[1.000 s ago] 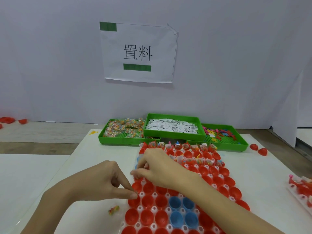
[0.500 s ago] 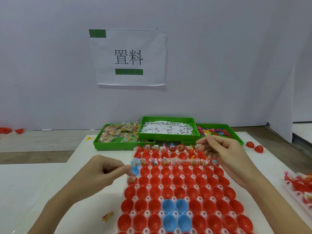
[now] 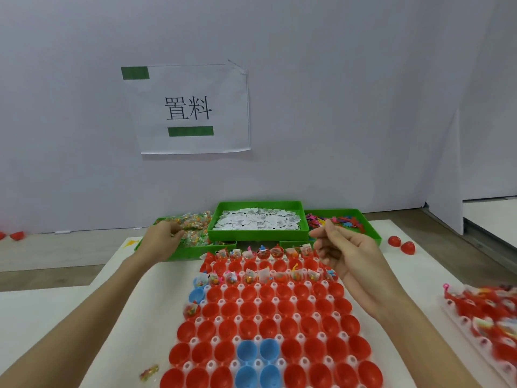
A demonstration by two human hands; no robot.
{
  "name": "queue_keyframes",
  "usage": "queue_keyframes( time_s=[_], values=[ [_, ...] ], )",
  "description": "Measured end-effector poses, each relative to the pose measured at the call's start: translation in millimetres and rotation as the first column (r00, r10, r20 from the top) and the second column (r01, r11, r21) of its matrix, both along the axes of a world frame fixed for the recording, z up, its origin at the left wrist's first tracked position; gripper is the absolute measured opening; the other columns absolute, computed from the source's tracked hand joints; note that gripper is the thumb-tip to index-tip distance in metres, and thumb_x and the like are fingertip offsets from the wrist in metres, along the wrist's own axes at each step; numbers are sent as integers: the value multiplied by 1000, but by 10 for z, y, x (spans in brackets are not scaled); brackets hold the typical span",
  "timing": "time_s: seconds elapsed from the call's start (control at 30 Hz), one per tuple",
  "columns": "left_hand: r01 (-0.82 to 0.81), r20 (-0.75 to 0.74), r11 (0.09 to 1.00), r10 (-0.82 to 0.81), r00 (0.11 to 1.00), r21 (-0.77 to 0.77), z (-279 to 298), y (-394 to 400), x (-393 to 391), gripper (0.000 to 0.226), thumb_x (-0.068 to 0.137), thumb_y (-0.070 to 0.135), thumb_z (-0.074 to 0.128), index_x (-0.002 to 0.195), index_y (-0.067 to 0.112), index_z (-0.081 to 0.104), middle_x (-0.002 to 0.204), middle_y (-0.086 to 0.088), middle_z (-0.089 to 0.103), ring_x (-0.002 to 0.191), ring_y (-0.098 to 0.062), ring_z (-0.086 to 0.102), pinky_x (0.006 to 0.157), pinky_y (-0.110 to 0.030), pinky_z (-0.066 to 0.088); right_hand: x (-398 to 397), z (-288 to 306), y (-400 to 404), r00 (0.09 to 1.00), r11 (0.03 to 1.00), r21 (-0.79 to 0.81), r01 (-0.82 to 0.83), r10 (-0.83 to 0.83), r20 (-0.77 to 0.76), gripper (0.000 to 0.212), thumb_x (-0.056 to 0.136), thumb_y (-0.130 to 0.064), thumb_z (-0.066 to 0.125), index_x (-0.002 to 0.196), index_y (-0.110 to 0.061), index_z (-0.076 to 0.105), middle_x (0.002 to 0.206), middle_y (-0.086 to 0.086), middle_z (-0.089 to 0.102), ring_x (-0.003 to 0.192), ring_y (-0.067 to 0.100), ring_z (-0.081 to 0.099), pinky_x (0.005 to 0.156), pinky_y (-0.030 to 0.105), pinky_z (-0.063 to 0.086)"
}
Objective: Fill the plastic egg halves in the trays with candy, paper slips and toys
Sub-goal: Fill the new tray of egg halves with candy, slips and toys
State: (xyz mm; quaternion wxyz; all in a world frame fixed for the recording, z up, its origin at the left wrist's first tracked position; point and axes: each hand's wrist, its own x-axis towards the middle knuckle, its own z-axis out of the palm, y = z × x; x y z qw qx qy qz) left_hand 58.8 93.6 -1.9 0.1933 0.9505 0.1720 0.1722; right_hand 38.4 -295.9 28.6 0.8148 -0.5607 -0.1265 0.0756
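A white egg tray (image 3: 300,336) holds several red egg halves (image 3: 249,307) and a few blue halves (image 3: 257,352). The two far rows (image 3: 251,276) have candy, slips and toys in them. Behind stand three green trays: candy packets (image 3: 195,236), paper slips (image 3: 257,222) and toys (image 3: 347,219). My left hand (image 3: 161,243) reaches into the candy tray, its fingers curled on a packet. My right hand (image 3: 347,256) hovers over the egg tray's far right corner, just in front of the toy tray. Its fingers are loosely curled and nothing shows in them.
A loose candy packet (image 3: 149,372) lies on the white table left of the egg tray. A second tray of filled eggs (image 3: 484,317) sits at the right edge. Two loose red halves (image 3: 401,245) lie right of the toy tray. A paper sign (image 3: 193,110) hangs on the wall.
My left hand went from the egg tray's left edge forward into the candy tray. My right hand left the tray's left side and crossed to the far right corner near the toys.
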Motion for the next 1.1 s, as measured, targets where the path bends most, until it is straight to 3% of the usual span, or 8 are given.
queue_keyframes(
  time_s=[0.13, 0.27, 0.53, 0.67, 0.77, 0.9, 1.1],
  values=[
    [-51, -121, 999, 51, 991, 5, -46, 126, 141, 28, 94, 32, 75, 75, 12, 78, 75, -6, 69, 67, -15, 55, 55, -28, 36, 1, 13, 1, 1000, 1000, 20, 7, -6, -15, 32, 93, -31, 61, 90, -6, 81, 76, 8, 69, 68, 10, 64, 61, 19, 55],
    [-67, -121, 997, 62, 991, -37, -37, 86, 166, 18, 78, 31, 90, 80, 15, 83, 76, 2, 71, 70, -8, 56, 54, -21, 38, 23, 15, -18, 1000, 999, 43, 12, -11, -21, 32, 93, -31, 61, 89, -6, 81, 76, 8, 68, 67, 10, 63, 62, 19, 55],
    [-31, -59, 999, 29, 998, -28, -86, 34, 167, 12, 85, 14, 84, 77, 8, 77, 71, 0, 65, 71, -14, 59, 55, -19, 36, -2, -11, 33, 999, 1000, 17, -4, 4, -36, 31, 95, -30, 61, 91, -6, 81, 77, 8, 68, 69, 10, 63, 61, 19, 55],
    [4, -11, 1000, -4, 1000, -7, -117, 63, 130, 27, 83, 32, 85, 80, 7, 76, 76, -4, 69, 76, -21, 65, 63, -27, 44, 1, -20, 45, 998, 1000, 9, 2, -1, -56, 32, 95, -29, 61, 91, -5, 80, 77, 8, 68, 68, 11, 63, 61, 19, 55],
    [2, -85, 1000, -2, 996, -6, -90, 112, 147, 41, 81, 41, 85, 73, 2, 78, 69, -15, 71, 63, -20, 53, 53, -28, 36, 4, -39, 52, 999, 1000, -3, 2, -2, -51, 32, 95, -29, 61, 91, -4, 80, 77, 8, 68, 69, 11, 63, 62, 19, 56],
    [13, -137, 1000, -10, 990, 18, -9, 82, 191, 19, 79, 32, 89, 83, 13, 85, 77, -3, 78, 65, -9, 59, 54, -20, 38, -5, -62, 65, 999, 1000, -30, -1, 0, -52, 31, 97, -28, 60, 91, -5, 80, 78, 9, 68, 69, 11, 63, 62, 20, 55],
    [28, -138, 1000, -29, 990, -10, -17, 29, 222, 15, 80, 21, 88, 86, 9, 83, 86, -6, 79, 70, -9, 61, 61, -21, 45, -13, -91, 64, 999, 997, -72, -8, 5, -53, 32, 99, -27, 59, 92, -4, 80, 79, 10, 68, 68, 11, 62, 61, 19, 55]
  ],
)
